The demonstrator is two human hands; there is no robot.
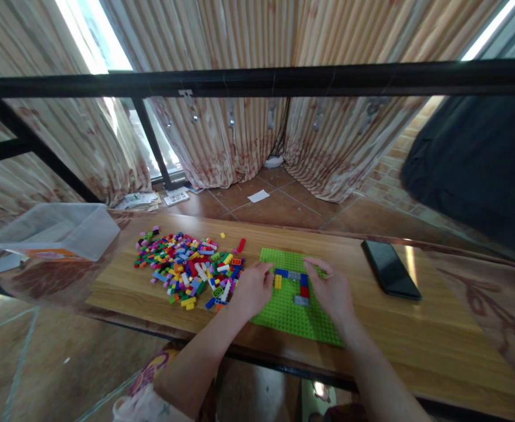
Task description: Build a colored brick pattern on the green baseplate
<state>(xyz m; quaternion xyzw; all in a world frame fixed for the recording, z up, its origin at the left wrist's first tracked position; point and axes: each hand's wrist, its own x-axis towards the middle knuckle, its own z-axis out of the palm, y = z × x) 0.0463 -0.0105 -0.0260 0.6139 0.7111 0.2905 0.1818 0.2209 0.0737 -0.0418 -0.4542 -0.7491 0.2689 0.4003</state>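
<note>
Green baseplate (pixel 284 313) lies flat on the wooden desk (pixel 416 343) just in front of the person, with the heap of loose bricks (pixel 187 266) close on its left; its long axis seems to run away from the person, the far end leaning slightly left; only a few bricks sit on it, a short blue and grey row (pixel 289 274) with a yellow brick (pixel 277 282) and a red brick (pixel 304 291) below it, so the build looks barely begun and most studs are bare; the left hand (pixel 252 290) curls at the plate's left edge and the right hand (pixel 332 290) rests by the row, fingers bent; whether either pinches a brick cannot be told.
</note>
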